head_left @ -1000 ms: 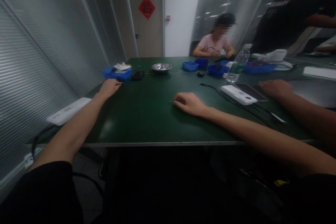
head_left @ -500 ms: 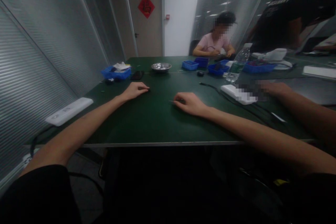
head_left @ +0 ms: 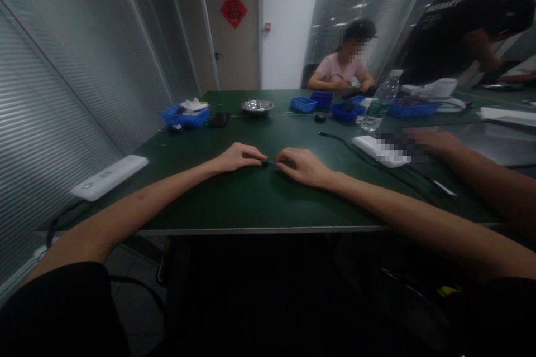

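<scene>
Thin metal shaft [head_left: 272, 162]: jutted from right hand [head_left: 307, 167] toward left hand [head_left: 232, 157], low over green tabletop [head_left: 226, 201]. Lay nearer the person than blue plastic bin [head_left: 186, 117] and round steel bowl [head_left: 257, 112]. Moved left hand inward, away from the bin's side, to just beside the right; so brought both held things almost or quite end to end. Had right hand curled nearly closed around the shaft's hidden end. Pinched small dark piece [head_left: 264, 163] between left thumb and fingertips, barely open. Could not tell whether shaft and piece touched.
</scene>
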`<state>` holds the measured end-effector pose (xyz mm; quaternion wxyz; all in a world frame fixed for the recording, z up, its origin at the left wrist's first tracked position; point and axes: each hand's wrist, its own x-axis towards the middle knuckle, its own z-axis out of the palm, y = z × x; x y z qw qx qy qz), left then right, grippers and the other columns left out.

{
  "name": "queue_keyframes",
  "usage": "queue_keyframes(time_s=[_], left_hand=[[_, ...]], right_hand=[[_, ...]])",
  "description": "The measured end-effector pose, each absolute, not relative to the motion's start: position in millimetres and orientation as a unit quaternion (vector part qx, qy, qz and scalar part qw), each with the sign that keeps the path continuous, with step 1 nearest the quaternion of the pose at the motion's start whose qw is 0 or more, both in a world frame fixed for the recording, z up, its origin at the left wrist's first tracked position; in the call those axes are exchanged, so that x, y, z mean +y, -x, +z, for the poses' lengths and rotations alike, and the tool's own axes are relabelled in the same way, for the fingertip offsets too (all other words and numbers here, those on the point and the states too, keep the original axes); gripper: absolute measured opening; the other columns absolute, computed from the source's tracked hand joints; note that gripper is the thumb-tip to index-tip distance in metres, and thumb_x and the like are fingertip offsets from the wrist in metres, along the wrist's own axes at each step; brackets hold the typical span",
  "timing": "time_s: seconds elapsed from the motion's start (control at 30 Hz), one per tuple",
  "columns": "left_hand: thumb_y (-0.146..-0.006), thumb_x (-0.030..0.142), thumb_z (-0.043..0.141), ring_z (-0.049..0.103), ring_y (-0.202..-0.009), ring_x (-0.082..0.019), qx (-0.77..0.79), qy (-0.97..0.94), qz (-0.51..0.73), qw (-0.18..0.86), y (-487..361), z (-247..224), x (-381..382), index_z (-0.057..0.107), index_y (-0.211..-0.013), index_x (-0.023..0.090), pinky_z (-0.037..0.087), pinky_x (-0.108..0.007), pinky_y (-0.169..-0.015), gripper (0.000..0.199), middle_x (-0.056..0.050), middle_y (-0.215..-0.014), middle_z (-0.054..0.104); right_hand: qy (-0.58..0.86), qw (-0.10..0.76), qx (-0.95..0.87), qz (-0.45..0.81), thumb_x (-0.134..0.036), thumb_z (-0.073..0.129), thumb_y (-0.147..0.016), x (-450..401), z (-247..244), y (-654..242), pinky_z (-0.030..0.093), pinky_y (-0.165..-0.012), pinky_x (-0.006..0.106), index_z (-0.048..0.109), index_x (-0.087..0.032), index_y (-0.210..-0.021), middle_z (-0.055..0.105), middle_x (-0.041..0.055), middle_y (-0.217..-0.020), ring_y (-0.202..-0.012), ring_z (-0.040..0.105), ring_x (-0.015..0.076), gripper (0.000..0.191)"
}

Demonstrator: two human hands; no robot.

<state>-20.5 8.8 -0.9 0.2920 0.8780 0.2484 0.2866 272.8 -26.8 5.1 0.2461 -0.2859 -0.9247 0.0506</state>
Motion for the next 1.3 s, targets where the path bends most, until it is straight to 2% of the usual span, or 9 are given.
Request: queue_keyframes(time_s=[0.67,0.87,0.97,1.1,1.3], left_hand=[[-0.093,0.037,0.075,0.072,-0.107,-0.024,0.212,-0.887,0.284,0.297,7.0,-2.0,-0.7,0.081,-0.118,0.023,0.053,-0.036,-0.096,0.030,-0.011,-0.116,0.077],[-0.092,0.039,0.075,0.068,-0.094,-0.021,0.225,-0.880,0.261,0.325,5.1,-2.5,-0.3,0.075,-0.128,0.022,0.053,-0.032,-0.082,0.040,-0.009,-0.110,0.073],[-0.093,0.042,0.073,0.065,-0.092,-0.020,0.244,-0.891,0.240,0.297,5.4,-0.3,-0.3,0.075,-0.127,0.022,0.051,-0.031,-0.077,0.040,-0.009,-0.111,0.069],[-0.094,0.045,0.070,0.065,-0.098,-0.022,0.260,-0.903,0.241,0.241,7.0,2.7,-0.1,0.080,-0.116,0.024,0.051,-0.032,-0.080,0.032,-0.011,-0.117,0.066],[-0.094,0.046,0.067,0.065,-0.091,-0.021,0.310,-0.888,0.256,0.222,25.7,0.2,19.1,0.079,-0.117,0.022,0.051,-0.032,-0.078,0.035,-0.010,-0.111,0.070]], right_hand=[[0.250,0.230,-0.939,0.061,-0.034,0.052,-0.106,-36.4,9.5,-268.6,0.050,-0.080,0.033,0.063,-0.021,-0.120,0.068,0.0098,-0.113,-0.093,0.065,0.0211,0.023],[0.260,0.254,-0.929,0.069,-0.035,0.051,-0.106,-32.7,7.3,-267.5,0.049,-0.082,0.034,0.064,-0.021,-0.118,0.068,0.0099,-0.111,-0.096,0.065,0.0222,0.023],[0.276,0.258,-0.924,0.063,-0.034,0.053,-0.104,-30.9,5.6,-265.1,0.048,-0.081,0.033,0.065,-0.021,-0.115,0.070,0.0091,-0.107,-0.094,0.065,0.0223,0.021],[0.320,0.240,-0.915,0.045,-0.033,0.058,-0.100,-27.6,4.9,-267.1,0.045,-0.076,0.032,0.068,-0.021,-0.108,0.072,0.0070,-0.100,-0.087,0.065,0.0212,0.018],[0.331,0.262,-0.903,0.083,-0.033,0.056,-0.101,-36.6,18.5,-267.8,0.046,-0.075,0.032,0.068,-0.020,-0.109,0.074,0.0066,-0.098,-0.082,0.065,0.0199,0.020]])
